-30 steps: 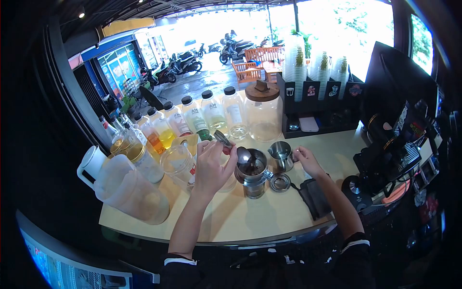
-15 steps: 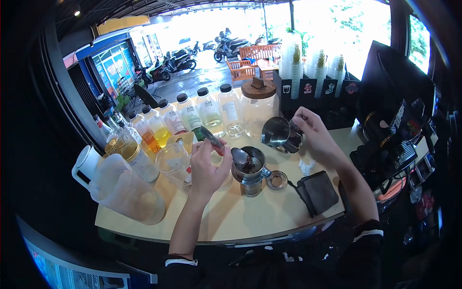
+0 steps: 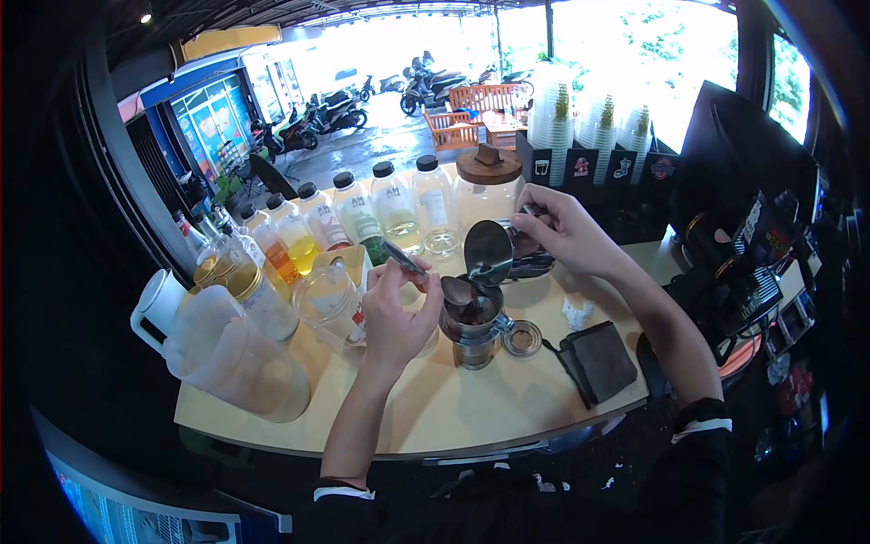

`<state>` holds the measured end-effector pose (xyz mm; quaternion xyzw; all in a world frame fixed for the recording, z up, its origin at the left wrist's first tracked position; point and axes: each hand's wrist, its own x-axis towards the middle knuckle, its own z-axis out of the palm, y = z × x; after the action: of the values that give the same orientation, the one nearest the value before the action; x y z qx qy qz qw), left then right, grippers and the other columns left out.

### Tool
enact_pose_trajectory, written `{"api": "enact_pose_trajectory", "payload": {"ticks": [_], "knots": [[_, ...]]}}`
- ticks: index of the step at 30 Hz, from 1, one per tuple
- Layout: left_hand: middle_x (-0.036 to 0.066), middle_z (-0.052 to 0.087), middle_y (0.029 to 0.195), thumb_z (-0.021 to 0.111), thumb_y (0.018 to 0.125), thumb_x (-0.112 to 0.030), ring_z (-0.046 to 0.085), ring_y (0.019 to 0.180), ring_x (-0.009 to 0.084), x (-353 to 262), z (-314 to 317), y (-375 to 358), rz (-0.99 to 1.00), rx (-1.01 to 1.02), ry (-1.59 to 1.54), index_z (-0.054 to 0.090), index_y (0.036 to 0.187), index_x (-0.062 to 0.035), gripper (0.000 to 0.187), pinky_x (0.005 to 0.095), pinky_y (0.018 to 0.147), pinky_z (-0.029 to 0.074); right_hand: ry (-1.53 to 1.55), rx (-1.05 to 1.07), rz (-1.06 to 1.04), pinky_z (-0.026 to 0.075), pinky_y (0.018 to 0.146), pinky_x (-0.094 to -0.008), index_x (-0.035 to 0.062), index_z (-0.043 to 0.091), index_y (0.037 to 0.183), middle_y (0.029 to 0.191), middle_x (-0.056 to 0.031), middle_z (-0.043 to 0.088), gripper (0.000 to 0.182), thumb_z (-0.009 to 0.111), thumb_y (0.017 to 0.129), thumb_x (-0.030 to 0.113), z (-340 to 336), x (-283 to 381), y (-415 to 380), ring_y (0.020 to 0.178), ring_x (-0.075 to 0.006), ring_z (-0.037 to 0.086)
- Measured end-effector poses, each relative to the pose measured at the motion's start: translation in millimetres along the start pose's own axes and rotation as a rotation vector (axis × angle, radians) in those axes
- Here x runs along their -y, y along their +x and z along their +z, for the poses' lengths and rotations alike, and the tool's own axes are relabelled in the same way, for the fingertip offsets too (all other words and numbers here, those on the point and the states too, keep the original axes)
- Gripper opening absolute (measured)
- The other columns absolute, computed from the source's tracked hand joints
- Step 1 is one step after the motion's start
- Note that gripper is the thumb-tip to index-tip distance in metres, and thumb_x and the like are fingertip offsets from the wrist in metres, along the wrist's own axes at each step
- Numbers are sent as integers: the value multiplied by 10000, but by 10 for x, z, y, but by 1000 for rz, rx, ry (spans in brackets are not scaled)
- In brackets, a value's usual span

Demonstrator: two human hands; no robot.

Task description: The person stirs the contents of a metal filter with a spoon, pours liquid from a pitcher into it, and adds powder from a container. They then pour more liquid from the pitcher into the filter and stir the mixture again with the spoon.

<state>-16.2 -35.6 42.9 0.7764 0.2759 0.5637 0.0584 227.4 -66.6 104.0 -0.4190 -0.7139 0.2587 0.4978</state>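
Note:
My left hand (image 3: 399, 308) pinches a metal spoon, and the spoon's bowl (image 3: 458, 290) hangs over the mouth of a metal dripper (image 3: 471, 331). Dark matter shows inside the dripper, which sits on a small glass (image 3: 474, 354). My right hand (image 3: 566, 227) is closed on the handle of a shiny metal pitcher (image 3: 489, 249). The pitcher is tipped, its lip close above the dripper and the spoon; a thin stream seems to leave the lip. To the dripper's right, a round metal-rimmed lid (image 3: 522, 338) lies on the counter.
A folded dark cloth (image 3: 598, 363) lies front right on the counter (image 3: 435, 426). At left stand a plastic pitcher (image 3: 236, 354) and a clear jar (image 3: 326, 299). Several black-capped bottles (image 3: 394, 213), a wooden-lidded jar (image 3: 489, 195) and stacked cups (image 3: 550, 109) line the back.
My right hand has moved left with the metal pitcher, which is now tipped over the dripper. My left hand and the spoon have shifted only slightly.

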Motion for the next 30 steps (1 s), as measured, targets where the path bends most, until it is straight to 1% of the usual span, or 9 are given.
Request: {"api": "enact_pose_trajectory", "payload": {"ticks": [1,4,6,8,13,15,22,24,30], "knots": [[93,652,740,655,818,-39,649,703,185,2,-2,0,4,-2,2,577,955,2,163,312,682,483,-1,0,0,470,614,-227,-38,497,857,692,-21,561,176,568,940,100,1,-19,13,690,-28,528],[93,651,741,656,818,-40,650,710,184,2,-13,5,5,-4,4,577,955,1,163,311,685,481,-130,-2,-49,377,537,-254,-38,498,835,609,-22,486,201,600,913,116,-16,-38,43,612,-43,431],[92,650,741,656,818,-40,649,714,184,5,-9,-1,3,-5,2,577,955,0,163,310,688,480,-217,84,78,497,696,-203,-29,510,948,818,7,539,157,563,954,118,-34,4,41,766,-11,533],[37,628,705,685,789,-92,568,752,195,11,7,-8,-90,-18,-83,594,926,-57,168,343,737,421,-298,98,51,510,702,-208,-34,510,944,805,3,540,157,563,952,114,-44,67,40,772,-19,547],[35,624,703,685,788,-92,567,763,194,21,17,-16,-103,-20,-86,593,929,-60,171,344,739,422,-362,94,47,554,708,-226,-48,513,921,760,-9,542,158,556,949,102,-29,90,31,784,-45,593],[34,623,701,684,789,-94,566,767,194,26,22,-16,-103,-21,-84,593,929,-60,171,344,740,423,-254,79,27,577,690,-243,-53,512,910,734,-12,537,162,553,946,99,-25,33,29,771,-60,614],[32,616,697,683,789,-96,561,780,192,9,33,0,-105,-7,-91,593,930,-60,170,344,747,424,-283,96,26,563,654,-238,-48,514,890,731,-21,540,172,561,943,109,16,109,-5,730,-57,610],[32,616,697,683,789,-95,561,781,192,6,38,-1,-103,-4,-98,593,931,-60,171,344,748,424,-221,22,-65,314,494,-298,-36,492,815,582,-57,387,232,638,880,133,38,90,-10,553,-98,337],[32,620,698,680,791,-92,563,780,192,-2,34,-4,-100,-5,-102,595,936,-58,171,342,750,423,-285,6,-85,322,496,-307,-37,496,820,578,-77,393,227,640,874,130,13,82,9,545,-116,349]]}}
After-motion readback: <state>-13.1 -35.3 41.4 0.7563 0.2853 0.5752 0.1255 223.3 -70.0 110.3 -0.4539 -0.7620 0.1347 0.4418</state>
